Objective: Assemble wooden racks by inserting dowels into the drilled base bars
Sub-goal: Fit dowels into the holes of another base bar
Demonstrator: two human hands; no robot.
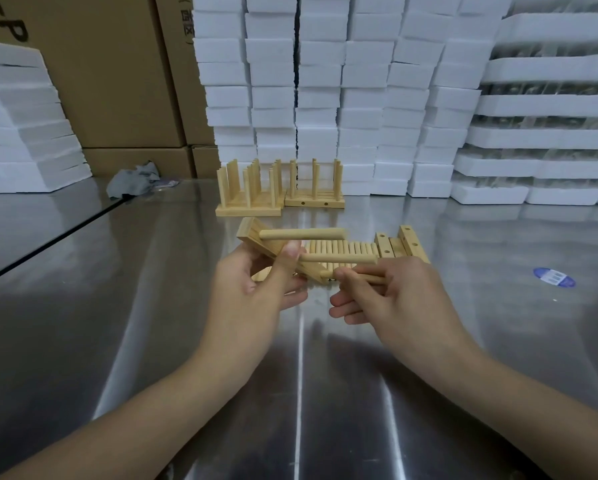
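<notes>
Both hands up over the steel table (117, 306), near centre. Left hand (256, 285) grips the bar (256, 237), thumb pressed on its near face and fingers curled behind. The bar is off the table and tilted, running from 10 o'clock down toward 4 o'clock. Two dowels sit in it and point out toward 3 o'clock: top dowel (302, 233) near the upper end, second dowel (339, 258) below it. Right hand (387, 292) pinches a third dowel (370, 278) between thumb and fingers, lying about level, its left tip meeting the bar's lower end. Cannot tell how far it has entered the hole. Behind my hands at 12 o'clock a row of loose dowels (342, 249) lies side by side on the table. Just beside them toward 2 o'clock are spare bars (404, 242), drilled holes showing. Farther back at 12 o'clock stand two finished racks (250, 188), dowels upright, set side by side. Foam blocks (325, 81) are stacked high behind them, from 12 round to 3 o'clock. Cartons (117, 81) stand at 11 o'clock, with a grey rag (131, 178) crumpled at their foot. Blue sticker (553, 277) on the table at 3 o'clock, well apart from the work.
</notes>
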